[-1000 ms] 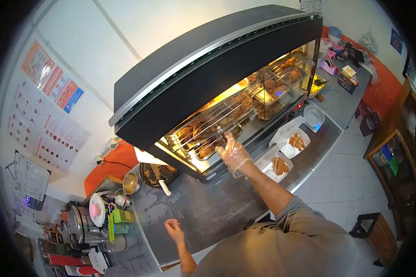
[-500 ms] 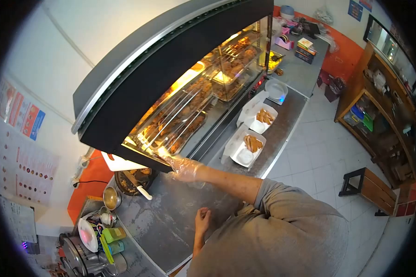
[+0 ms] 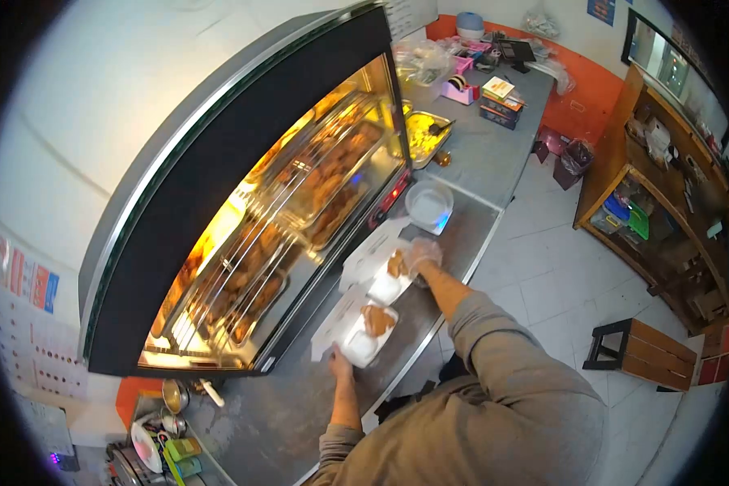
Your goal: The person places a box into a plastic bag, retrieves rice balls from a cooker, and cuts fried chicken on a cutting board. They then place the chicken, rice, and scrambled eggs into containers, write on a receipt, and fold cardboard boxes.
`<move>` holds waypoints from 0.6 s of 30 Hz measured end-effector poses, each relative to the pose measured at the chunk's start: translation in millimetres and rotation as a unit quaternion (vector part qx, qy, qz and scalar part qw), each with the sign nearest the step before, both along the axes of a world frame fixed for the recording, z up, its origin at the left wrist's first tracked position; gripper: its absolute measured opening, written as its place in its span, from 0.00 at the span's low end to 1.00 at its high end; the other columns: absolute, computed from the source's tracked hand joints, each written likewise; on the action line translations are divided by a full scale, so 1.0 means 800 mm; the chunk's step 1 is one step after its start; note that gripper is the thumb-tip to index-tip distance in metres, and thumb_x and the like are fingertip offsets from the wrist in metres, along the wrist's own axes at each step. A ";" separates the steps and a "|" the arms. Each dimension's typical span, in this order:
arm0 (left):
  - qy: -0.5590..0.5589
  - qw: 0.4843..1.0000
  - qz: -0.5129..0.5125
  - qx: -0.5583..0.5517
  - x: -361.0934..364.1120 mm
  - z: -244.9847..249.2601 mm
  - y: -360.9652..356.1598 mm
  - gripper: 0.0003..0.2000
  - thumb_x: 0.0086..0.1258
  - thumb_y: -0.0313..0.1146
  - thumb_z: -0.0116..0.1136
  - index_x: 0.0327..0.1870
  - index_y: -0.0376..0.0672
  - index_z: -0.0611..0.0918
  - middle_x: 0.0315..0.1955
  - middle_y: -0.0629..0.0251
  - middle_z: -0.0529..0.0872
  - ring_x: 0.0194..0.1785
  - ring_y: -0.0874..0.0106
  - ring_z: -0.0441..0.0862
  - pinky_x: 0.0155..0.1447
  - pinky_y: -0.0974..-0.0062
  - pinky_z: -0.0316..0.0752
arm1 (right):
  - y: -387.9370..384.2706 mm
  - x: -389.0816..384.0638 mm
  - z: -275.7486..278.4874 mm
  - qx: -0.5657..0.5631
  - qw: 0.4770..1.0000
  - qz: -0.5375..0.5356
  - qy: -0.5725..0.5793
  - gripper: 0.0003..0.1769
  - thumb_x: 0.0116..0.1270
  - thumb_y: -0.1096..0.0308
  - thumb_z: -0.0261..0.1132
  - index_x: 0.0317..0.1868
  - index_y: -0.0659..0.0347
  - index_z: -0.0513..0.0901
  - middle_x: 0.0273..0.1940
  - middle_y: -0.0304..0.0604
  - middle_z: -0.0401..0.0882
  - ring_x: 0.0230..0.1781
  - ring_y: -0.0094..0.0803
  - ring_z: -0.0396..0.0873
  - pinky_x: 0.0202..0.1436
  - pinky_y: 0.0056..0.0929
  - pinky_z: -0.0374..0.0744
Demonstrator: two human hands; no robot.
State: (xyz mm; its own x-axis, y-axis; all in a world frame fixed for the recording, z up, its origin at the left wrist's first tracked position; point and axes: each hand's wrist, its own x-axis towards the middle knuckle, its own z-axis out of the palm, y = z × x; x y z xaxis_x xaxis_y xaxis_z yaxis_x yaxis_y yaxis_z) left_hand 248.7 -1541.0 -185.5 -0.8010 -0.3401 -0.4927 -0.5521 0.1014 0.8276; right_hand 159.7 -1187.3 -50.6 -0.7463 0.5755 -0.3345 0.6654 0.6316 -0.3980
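Observation:
My left hand (image 3: 342, 362) grips the near corner of a white takeaway box (image 3: 362, 347), where the lid meets the base. Pieces of brown fried food (image 3: 376, 320) lie in that open box beside a white round cup. My right hand (image 3: 423, 255), in a clear plastic glove, is at the far edge of a second open takeaway box (image 3: 385, 288), against the brown food (image 3: 397, 263) inside. Motion blur hides its fingers. Beyond that box stands a clear round plastic tub (image 3: 429, 204).
A heated glass display cabinet (image 3: 263, 235) with trays of fried food lines the counter (image 3: 255, 417). At the far end are a metal tray of yellow food (image 3: 424, 138) and small stacked boxes (image 3: 500, 104). Bowls (image 3: 175, 396) stand at lower left; a wooden stool (image 3: 644, 354) is on the floor.
The view has swung right. My gloved right hand has gone from the cabinet's near lower corner to the far takeaway box. My left hand has moved forward onto the near box.

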 end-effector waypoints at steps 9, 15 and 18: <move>0.127 0.932 0.033 -0.337 0.040 0.063 0.055 0.31 0.75 0.51 0.43 0.31 0.24 0.81 0.28 0.36 0.83 0.29 0.45 0.79 0.38 0.48 0.70 | 0.040 0.043 -0.093 0.009 0.934 0.135 0.331 0.09 0.54 0.61 0.64 0.33 0.54 0.83 0.36 0.48 0.81 0.39 0.46 0.81 0.42 0.42 0.80; 0.122 0.938 -0.021 -0.324 0.067 0.076 0.094 0.29 0.76 0.50 0.44 0.34 0.24 0.81 0.23 0.43 0.82 0.25 0.59 0.75 0.35 0.57 0.70 | 0.189 0.105 -0.108 -0.063 0.978 0.027 0.199 0.15 0.58 0.55 0.65 0.40 0.57 0.85 0.38 0.50 0.82 0.42 0.52 0.81 0.46 0.45 0.79; 0.086 0.957 -0.049 -0.271 0.048 0.138 0.220 0.29 0.75 0.51 0.47 0.33 0.24 0.81 0.23 0.45 0.83 0.25 0.62 0.75 0.35 0.59 0.71 | 0.321 0.134 -0.080 -0.088 0.987 -0.012 0.134 0.16 0.55 0.58 0.67 0.37 0.61 0.86 0.38 0.56 0.83 0.41 0.52 0.82 0.45 0.42 0.80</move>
